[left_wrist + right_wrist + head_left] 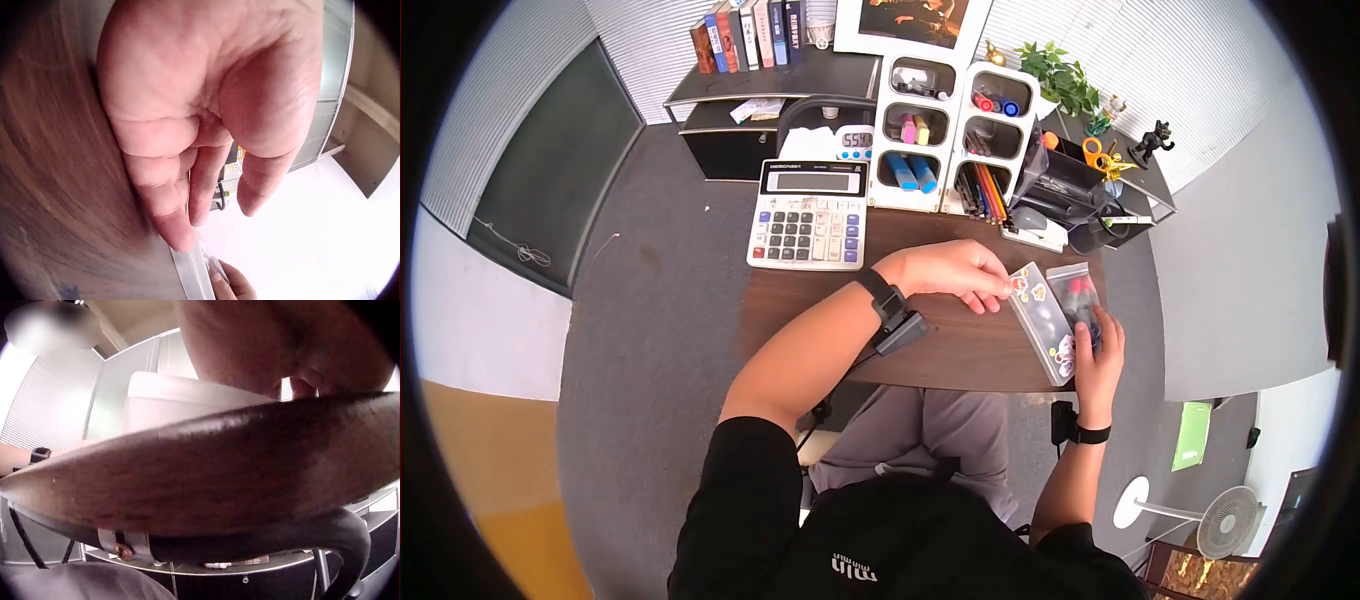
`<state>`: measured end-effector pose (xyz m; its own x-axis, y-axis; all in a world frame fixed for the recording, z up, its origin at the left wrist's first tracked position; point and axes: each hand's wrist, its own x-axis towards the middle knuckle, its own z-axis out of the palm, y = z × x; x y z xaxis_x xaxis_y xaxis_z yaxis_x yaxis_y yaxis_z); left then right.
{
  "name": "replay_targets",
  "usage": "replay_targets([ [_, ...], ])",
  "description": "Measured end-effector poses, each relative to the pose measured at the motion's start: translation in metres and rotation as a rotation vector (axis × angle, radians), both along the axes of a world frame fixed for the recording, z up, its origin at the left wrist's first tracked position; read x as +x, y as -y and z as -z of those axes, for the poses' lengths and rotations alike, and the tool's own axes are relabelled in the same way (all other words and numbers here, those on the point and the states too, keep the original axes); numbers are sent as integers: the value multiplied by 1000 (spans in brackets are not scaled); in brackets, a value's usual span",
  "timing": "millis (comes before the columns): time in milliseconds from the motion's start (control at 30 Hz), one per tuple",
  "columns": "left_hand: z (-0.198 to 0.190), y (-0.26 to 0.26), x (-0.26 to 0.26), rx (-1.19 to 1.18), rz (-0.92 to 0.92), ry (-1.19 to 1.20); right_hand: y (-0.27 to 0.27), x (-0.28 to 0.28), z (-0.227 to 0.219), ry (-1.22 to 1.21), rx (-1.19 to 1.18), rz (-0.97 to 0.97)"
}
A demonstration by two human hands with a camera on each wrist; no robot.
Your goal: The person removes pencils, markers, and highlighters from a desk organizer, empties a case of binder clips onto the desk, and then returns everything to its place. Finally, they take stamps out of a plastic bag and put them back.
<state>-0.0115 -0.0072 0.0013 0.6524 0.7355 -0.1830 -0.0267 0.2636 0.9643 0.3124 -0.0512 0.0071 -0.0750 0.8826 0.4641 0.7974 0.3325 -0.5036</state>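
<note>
A translucent plastic case [1040, 322] with cartoon stickers lies slanted on the right of the brown desk. My left hand [955, 275] reaches across to its far left corner. In the left wrist view, that hand's fingertips touch the case's edge [192, 275], the thumb standing apart. Just right of the case is a clear zip bag [1076, 288] with red and dark items inside. My right hand [1102, 355] grips its near end between thumb and fingers, close beside the case. The right wrist view shows the hand [287, 350] low behind the desk edge, its fingertips mostly hidden.
A large calculator [808, 215] lies on the desk's left, a digital timer [856, 143] behind it. White organizers [915, 120] with markers and pencils line the back. Black holders [1065, 180] with scissors stand at the back right. The desk's front edge [960, 388] is near my lap.
</note>
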Motion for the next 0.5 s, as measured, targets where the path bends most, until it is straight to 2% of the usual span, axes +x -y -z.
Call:
replay_targets([
  [67, -2, 0, 1, 12, -13, 5, 6, -1, 1, -23, 67, -23],
  [133, -5, 1, 2, 19, -12, -11, 22, -7, -5, 91, 190, -82],
  [167, -7, 2, 1, 20, -14, -24, 27, -10, -7, 79, 195, -83],
  [233, -5, 3, 2, 28, -24, -45, 35, -15, -7, 80, 93, -232],
  [300, -4, 1, 3, 86, -2, -53, 36, -16, 5, 34, 95, -243],
  [433, -15, 5, 8, 258, -25, -285, 35, -13, 16, 32, 108, -261],
  [500, -5, -1, 11, 333, 1, -270, 33, -10, 25, -25, 97, -260],
])
